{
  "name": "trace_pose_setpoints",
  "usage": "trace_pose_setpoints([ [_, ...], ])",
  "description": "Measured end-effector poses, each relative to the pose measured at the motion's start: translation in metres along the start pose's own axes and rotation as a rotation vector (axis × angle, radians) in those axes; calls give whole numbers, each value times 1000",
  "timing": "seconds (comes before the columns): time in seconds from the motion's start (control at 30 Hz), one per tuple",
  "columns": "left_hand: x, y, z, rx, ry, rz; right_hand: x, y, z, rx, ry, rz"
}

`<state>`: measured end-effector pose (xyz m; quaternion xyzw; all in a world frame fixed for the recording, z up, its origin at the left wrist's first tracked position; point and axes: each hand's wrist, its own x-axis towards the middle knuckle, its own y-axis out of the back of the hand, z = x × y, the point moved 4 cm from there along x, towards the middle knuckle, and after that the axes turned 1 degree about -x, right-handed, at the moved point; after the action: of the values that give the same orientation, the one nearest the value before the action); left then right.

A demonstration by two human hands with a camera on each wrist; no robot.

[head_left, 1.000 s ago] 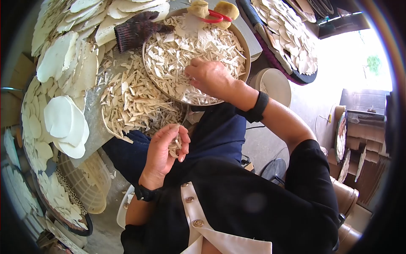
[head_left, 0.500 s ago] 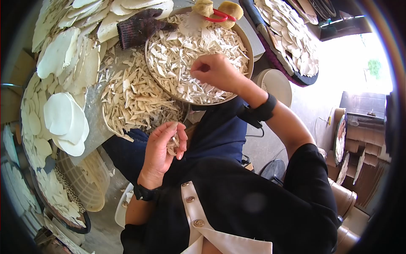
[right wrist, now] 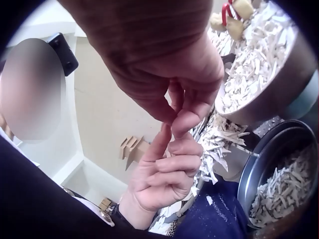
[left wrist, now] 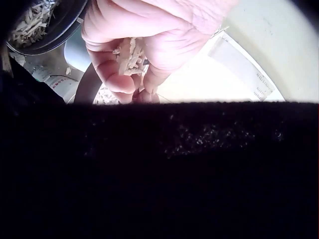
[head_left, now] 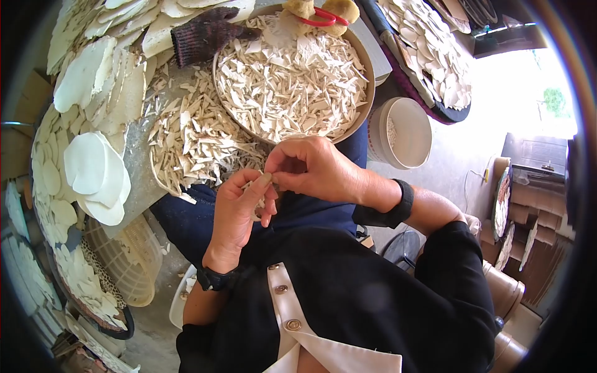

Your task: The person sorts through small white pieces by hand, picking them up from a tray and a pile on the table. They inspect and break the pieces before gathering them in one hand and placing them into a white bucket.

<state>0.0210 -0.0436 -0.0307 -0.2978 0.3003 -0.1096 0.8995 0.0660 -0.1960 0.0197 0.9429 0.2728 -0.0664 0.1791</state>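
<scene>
In the head view, my left hand (head_left: 233, 208) is palm up over the lap, its fingers curled round several pale wood-like chips (left wrist: 130, 56). My right hand (head_left: 323, 166) reaches across to it, thumb and index fingertips pinched together right at the left thumb and index fingertips. The right wrist view has these fingertips meeting too; the small chip pinched there is mostly hidden. Beyond the hands stands a round pan (head_left: 371, 102) heaped with white chips. A pile of yellower chips (head_left: 199, 146) lies to its left, close above my left hand.
A dark knitted glove (head_left: 202, 38) lies by the pan's left rim. Red-handled scissors (head_left: 326, 18) with yellowish padding rest at its far edge. A pale bucket (head_left: 410, 133) stands right. Large white slices (head_left: 93, 174) are stacked left, above a plastic basket (head_left: 140, 261).
My right hand has lifted out of the pan's chips and come down toward the body, to the left hand's fingertips. The left hand has stayed nearly still, holding its chips.
</scene>
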Motion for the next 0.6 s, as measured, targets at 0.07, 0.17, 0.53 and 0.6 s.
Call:
trace_pose_setpoints([
  [0.07, 0, -1, 1, 34, -20, 40, -3, 0, 1, 11, -7, -4],
  [0.17, -1, -1, 2, 61, -35, 52, -4, -1, 2, 7, 30, 25],
  [0.53, 1, 0, 1, -141, 39, -24, -1, -3, 4, 93, 40, 40],
  [0.6, 5, 2, -1, -214, 64, 0, 1, -7, 12, 314, -79, 58],
])
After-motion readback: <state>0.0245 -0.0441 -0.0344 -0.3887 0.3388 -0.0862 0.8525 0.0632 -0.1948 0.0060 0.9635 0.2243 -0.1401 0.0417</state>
